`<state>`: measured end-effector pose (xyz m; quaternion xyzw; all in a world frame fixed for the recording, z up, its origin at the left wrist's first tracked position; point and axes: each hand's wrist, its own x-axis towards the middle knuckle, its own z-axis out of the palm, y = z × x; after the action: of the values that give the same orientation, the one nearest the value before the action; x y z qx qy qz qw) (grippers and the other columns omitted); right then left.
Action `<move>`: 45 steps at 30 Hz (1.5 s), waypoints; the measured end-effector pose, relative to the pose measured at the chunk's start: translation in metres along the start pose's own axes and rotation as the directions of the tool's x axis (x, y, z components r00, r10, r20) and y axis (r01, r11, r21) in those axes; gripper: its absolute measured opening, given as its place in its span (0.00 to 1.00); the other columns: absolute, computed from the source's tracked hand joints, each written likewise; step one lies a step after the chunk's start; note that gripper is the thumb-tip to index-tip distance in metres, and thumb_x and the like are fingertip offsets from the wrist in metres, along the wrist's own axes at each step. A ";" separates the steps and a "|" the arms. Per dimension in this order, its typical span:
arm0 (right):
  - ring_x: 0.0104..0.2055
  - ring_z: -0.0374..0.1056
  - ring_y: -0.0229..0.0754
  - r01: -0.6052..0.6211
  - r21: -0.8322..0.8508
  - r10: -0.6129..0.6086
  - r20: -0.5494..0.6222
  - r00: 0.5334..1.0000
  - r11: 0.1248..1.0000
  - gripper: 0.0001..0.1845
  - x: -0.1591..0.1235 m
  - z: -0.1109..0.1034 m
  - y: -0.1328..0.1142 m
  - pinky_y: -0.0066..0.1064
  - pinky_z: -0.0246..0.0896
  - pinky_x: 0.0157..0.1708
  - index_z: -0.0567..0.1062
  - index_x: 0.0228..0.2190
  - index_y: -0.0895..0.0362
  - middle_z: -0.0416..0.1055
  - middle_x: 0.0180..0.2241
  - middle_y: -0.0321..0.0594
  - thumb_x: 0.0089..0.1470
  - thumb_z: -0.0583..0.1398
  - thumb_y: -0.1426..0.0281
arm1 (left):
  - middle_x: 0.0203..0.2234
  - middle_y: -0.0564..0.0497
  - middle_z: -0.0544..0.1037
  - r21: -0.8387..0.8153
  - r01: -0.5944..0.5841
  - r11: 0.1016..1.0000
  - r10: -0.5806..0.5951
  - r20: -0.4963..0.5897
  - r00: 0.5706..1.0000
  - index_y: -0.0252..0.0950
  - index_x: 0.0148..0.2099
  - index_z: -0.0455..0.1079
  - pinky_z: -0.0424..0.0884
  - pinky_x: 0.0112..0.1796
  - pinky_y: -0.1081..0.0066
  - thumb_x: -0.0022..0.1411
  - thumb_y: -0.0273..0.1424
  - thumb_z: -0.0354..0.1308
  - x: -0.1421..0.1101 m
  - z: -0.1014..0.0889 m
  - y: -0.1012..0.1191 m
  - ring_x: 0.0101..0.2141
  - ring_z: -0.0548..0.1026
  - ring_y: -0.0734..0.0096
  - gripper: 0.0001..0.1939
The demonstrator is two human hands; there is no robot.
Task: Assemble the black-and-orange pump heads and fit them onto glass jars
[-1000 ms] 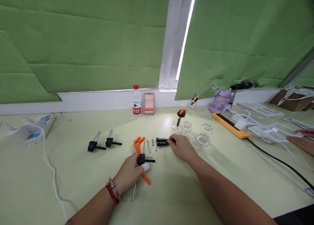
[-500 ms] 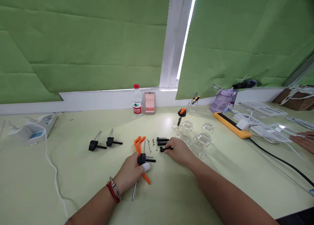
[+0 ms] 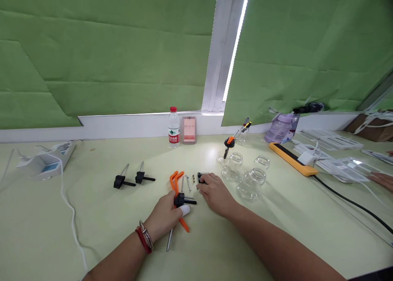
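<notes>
My left hand [image 3: 167, 213] is closed around a black plastic clamp piece [image 3: 181, 199] with a black arm and a metal rod. The rod's end sticks out below the hand, and a white wrap covers the thumb. Orange handles [image 3: 175, 178] lie on the table partly under that hand. My right hand [image 3: 216, 193] rests at the table with its fingers bent down over small black parts [image 3: 201, 176], one with a spring, mostly hidden; what the fingertips grip is hidden. Between the hands lie screws [image 3: 188, 183] and small brass-coloured nuts [image 3: 193, 178].
Two similar black clamp pieces [image 3: 121, 182] lie left. Glass jars [image 3: 250, 187] stand right of my right hand, one jar behind holding screwdrivers [image 3: 245, 125]. An orange power strip [image 3: 291, 160], a water bottle [image 3: 174, 129] and a purple bottle [image 3: 279, 127] stand farther back. Another person's hand [image 3: 382, 178] is far right.
My right hand has shifted slightly left and lower, its fingers now covering the black piece that showed in its pinch. My left hand keeps its hold. The view has shifted slightly.
</notes>
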<state>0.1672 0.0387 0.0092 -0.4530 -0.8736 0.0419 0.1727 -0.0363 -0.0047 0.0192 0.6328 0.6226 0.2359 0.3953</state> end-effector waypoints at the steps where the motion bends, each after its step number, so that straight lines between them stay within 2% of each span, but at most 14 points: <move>1: 0.46 0.58 0.45 0.011 -0.018 -0.011 -0.005 1.000 1.000 0.12 0.001 0.002 -0.002 0.36 0.51 0.47 0.76 0.38 0.53 0.66 0.43 0.42 0.57 0.53 0.73 | 0.31 0.50 0.75 0.002 -0.002 1.000 0.002 0.009 1.000 0.36 0.37 0.66 0.67 0.31 0.69 0.50 0.38 0.57 0.000 0.000 0.000 0.33 0.74 0.62 0.13; 4: 0.52 0.54 0.48 0.030 -0.065 -0.031 -0.006 1.000 0.997 0.16 0.004 0.006 -0.006 0.40 0.46 0.51 0.74 0.43 0.52 0.63 0.51 0.42 0.57 0.52 0.74 | 0.32 0.49 0.74 0.000 -0.011 1.000 0.011 0.032 0.999 0.37 0.37 0.66 0.67 0.32 0.68 0.51 0.38 0.57 0.000 0.000 -0.001 0.33 0.73 0.61 0.12; 7: 0.56 0.50 0.50 0.059 -0.084 -0.055 0.046 0.997 0.995 0.19 0.006 0.010 -0.008 0.43 0.41 0.53 0.72 0.47 0.51 0.60 0.56 0.40 0.58 0.50 0.74 | 0.33 0.49 0.75 -0.015 -0.021 1.000 0.022 0.037 0.999 0.37 0.37 0.66 0.67 0.32 0.68 0.51 0.37 0.56 0.000 -0.001 -0.002 0.34 0.74 0.61 0.12; 11: 0.56 0.50 0.49 0.103 -0.047 -0.096 0.126 0.987 0.994 0.21 0.008 0.012 -0.011 0.43 0.40 0.53 0.69 0.51 0.48 0.62 0.56 0.38 0.59 0.48 0.75 | 0.33 0.49 0.75 -0.007 -0.032 0.999 0.032 0.041 0.999 0.37 0.37 0.66 0.66 0.32 0.69 0.51 0.37 0.57 -0.001 0.000 -0.003 0.34 0.74 0.61 0.12; 17: 0.55 0.52 0.48 0.136 -0.018 -0.131 0.178 0.975 0.991 0.23 0.011 0.013 -0.018 0.43 0.38 0.53 0.66 0.53 0.47 0.65 0.54 0.36 0.58 0.49 0.75 | 0.33 0.49 0.75 0.011 -0.057 0.998 0.057 0.042 0.998 0.37 0.38 0.65 0.66 0.32 0.69 0.50 0.36 0.57 -0.001 0.000 -0.005 0.34 0.74 0.62 0.13; 21: 0.56 0.51 0.48 0.124 0.001 -0.123 0.138 0.983 0.992 0.26 0.011 0.008 -0.015 0.42 0.38 0.54 0.63 0.55 0.48 0.62 0.57 0.35 0.56 0.49 0.77 | 0.34 0.48 0.76 0.011 -0.045 0.999 0.045 0.043 0.998 0.37 0.38 0.65 0.66 0.33 0.69 0.50 0.37 0.57 -0.001 -0.001 -0.004 0.35 0.74 0.61 0.13; 23: 0.56 0.51 0.47 0.076 -0.013 -0.074 0.085 0.994 0.997 0.26 0.009 0.001 -0.011 0.42 0.39 0.53 0.66 0.53 0.49 0.61 0.58 0.35 0.55 0.49 0.79 | 0.34 0.48 0.76 0.014 -0.039 0.999 0.038 0.044 0.998 0.37 0.37 0.65 0.66 0.33 0.69 0.50 0.37 0.57 -0.001 -0.001 -0.003 0.35 0.74 0.61 0.13; 25: 0.56 0.52 0.46 0.021 -0.041 -0.019 0.053 0.998 0.999 0.24 0.006 -0.005 -0.006 0.41 0.39 0.52 0.73 0.46 0.50 0.61 0.57 0.35 0.53 0.49 0.80 | 0.34 0.48 0.75 0.024 -0.031 0.999 0.030 0.049 0.998 0.37 0.37 0.66 0.66 0.33 0.69 0.50 0.38 0.57 -0.002 -0.001 -0.002 0.35 0.74 0.61 0.13; 28: 0.57 0.50 0.46 -0.002 -0.072 0.007 0.071 0.997 0.997 0.22 0.001 -0.008 -0.001 0.42 0.38 0.52 0.76 0.38 0.50 0.61 0.58 0.33 0.51 0.50 0.81 | 0.33 0.48 0.76 0.033 -0.025 0.999 0.024 0.051 0.998 0.37 0.37 0.66 0.66 0.32 0.69 0.50 0.38 0.57 -0.002 -0.002 -0.001 0.35 0.74 0.61 0.13; 32: 0.58 0.49 0.48 0.028 -0.085 -0.019 0.110 0.994 0.996 0.19 -0.001 -0.003 -0.002 0.43 0.38 0.53 0.77 0.36 0.50 0.60 0.58 0.33 0.51 0.51 0.80 | 0.33 0.48 0.76 0.025 -0.037 0.999 0.036 0.047 0.998 0.37 0.37 0.65 0.66 0.32 0.69 0.49 0.38 0.58 -0.002 -0.002 -0.002 0.34 0.74 0.61 0.13; 39: 0.58 0.49 0.49 0.066 -0.072 -0.055 0.154 0.987 0.995 0.20 0.018 0.004 -0.013 0.44 0.39 0.52 0.76 0.39 0.50 0.58 0.59 0.36 0.52 0.50 0.79 | 0.33 0.48 0.75 0.033 -0.041 0.999 0.040 0.036 0.999 0.37 0.36 0.65 0.66 0.31 0.69 0.49 0.37 0.57 -0.002 -0.001 -0.003 0.34 0.74 0.61 0.12; 45: 0.55 0.53 0.47 0.050 -0.051 -0.044 0.110 0.993 0.997 0.22 0.035 0.011 -0.017 0.43 0.39 0.52 0.70 0.47 0.49 0.65 0.54 0.37 0.53 0.50 0.79 | 0.33 0.48 0.75 0.047 -0.048 0.998 0.047 0.026 0.999 0.37 0.37 0.65 0.65 0.30 0.70 0.49 0.37 0.57 -0.001 0.000 -0.006 0.33 0.73 0.62 0.13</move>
<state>0.1321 0.0579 0.0116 -0.4338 -0.8930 0.0387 0.1137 -0.0403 -0.0057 0.0148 0.6595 0.6078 0.2225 0.3821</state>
